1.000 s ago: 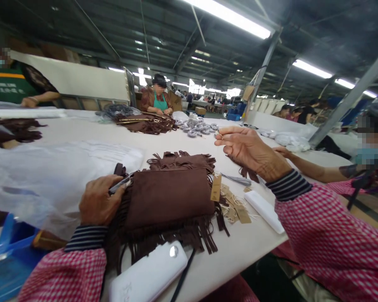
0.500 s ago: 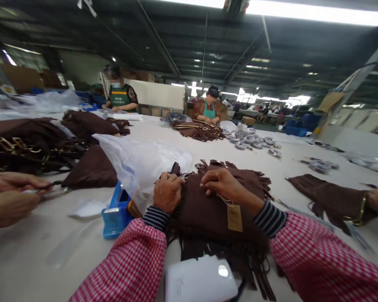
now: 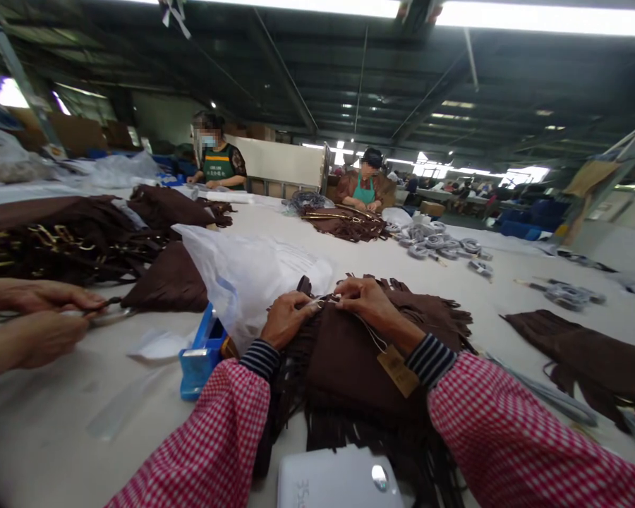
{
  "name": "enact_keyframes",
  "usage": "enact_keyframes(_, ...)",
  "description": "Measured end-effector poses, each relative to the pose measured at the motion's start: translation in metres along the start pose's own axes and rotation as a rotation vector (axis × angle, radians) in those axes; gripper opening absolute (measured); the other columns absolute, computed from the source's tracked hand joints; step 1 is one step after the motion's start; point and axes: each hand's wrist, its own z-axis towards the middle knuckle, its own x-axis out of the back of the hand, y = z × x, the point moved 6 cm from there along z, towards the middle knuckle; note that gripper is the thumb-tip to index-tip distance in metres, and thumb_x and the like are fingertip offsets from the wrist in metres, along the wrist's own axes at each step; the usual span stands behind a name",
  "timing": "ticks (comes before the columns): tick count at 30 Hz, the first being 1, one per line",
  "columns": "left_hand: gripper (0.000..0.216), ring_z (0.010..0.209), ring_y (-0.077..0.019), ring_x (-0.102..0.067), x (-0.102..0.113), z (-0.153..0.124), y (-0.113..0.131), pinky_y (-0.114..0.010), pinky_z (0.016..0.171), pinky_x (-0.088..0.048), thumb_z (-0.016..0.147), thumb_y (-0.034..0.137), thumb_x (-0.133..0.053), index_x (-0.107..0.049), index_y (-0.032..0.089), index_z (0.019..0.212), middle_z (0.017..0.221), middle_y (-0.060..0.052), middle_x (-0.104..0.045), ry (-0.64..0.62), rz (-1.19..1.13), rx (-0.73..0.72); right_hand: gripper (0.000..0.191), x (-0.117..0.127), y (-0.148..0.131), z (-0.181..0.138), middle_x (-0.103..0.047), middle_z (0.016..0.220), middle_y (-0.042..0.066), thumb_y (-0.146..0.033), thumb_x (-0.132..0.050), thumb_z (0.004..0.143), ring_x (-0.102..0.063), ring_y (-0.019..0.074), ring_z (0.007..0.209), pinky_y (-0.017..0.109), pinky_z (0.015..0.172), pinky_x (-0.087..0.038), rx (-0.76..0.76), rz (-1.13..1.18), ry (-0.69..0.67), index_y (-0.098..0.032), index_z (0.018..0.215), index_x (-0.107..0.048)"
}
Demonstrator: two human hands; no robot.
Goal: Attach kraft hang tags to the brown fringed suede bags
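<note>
though apart before, left hand and right hand close, fingers tight on brown bag's metal fittings

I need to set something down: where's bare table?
Bare white tabletop: below another person's hands, left of the transparent strip; also between white plastic bag and grey coiled bundles. Crowded: around left hand, right hand and brown fringed bag.

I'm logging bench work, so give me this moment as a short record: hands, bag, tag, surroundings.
Left hand: pinches a metal fitting at the bag's far left corner
Right hand: fingertips at the fitting, exact grip unclear
Bag: brown, fringed, lying on the table
Tag: tan, on a string, over the bag
Left of bag: plastic sheet, blue holder
Nearest the camera: white device
</note>
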Motion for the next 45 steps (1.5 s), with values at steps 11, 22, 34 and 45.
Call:
enact_keyframes(11, 0.029, 0.064, -0.0126, -0.051, 0.002, 0.000, -0.003, -0.023, 0.058, -0.039, 0.077, 0.043, -0.070, -0.063, 0.015, 0.074, 0.068, 0.001, -0.059, -0.082, -0.293, 0.052, 0.025, -0.014, -0.025, 0.007, -0.071, 0.072, -0.001, -0.011, -0.067, 0.069, -0.063, 0.0162, 0.069, 0.027, 0.069, -0.045, 0.067, -0.288, -0.050, -0.018, 0.093, -0.068)
enact_keyframes(22, 0.027, 0.066, -0.0149, -0.054, 0.012, -0.001, -0.005, -0.025, 0.059, -0.040, 0.072, 0.042, -0.072, -0.063, 0.016, 0.073, 0.068, 0.000, -0.062, -0.033, -0.188, 0.066, 0.033, -0.029, -0.036, 0.007, -0.064, 0.068, -0.004, -0.003, -0.058, 0.070, -0.055, 0.0130, 0.062, 0.024, 0.061, -0.034, 0.131, -0.475, -0.152, -0.019, 0.100, -0.062)
enact_keyframes(34, 0.009, 0.074, -0.0157, -0.057, 0.024, -0.004, 0.011, -0.026, 0.067, -0.043, 0.077, 0.025, -0.065, -0.070, 0.018, 0.081, 0.076, 0.001, -0.066, 0.072, -0.007, -0.073, 0.036, -0.039, -0.054, 0.019, -0.062, 0.069, -0.001, -0.007, -0.058, 0.072, -0.050, 0.0142, 0.061, 0.025, 0.056, -0.026, 0.122, -0.730, -0.223, -0.017, 0.106, -0.060)
enact_keyframes(45, 0.007, 0.069, -0.0145, -0.056, 0.029, -0.005, 0.020, -0.026, 0.065, -0.039, 0.073, 0.020, -0.067, -0.071, 0.016, 0.077, 0.072, 0.001, -0.066, 0.098, -0.032, -0.097, 0.035, -0.040, -0.060, 0.028, -0.065, 0.066, -0.001, -0.005, -0.063, 0.062, -0.054, 0.0141, 0.058, 0.024, 0.053, -0.033, -0.115, -0.688, -0.302, -0.015, 0.096, -0.065)
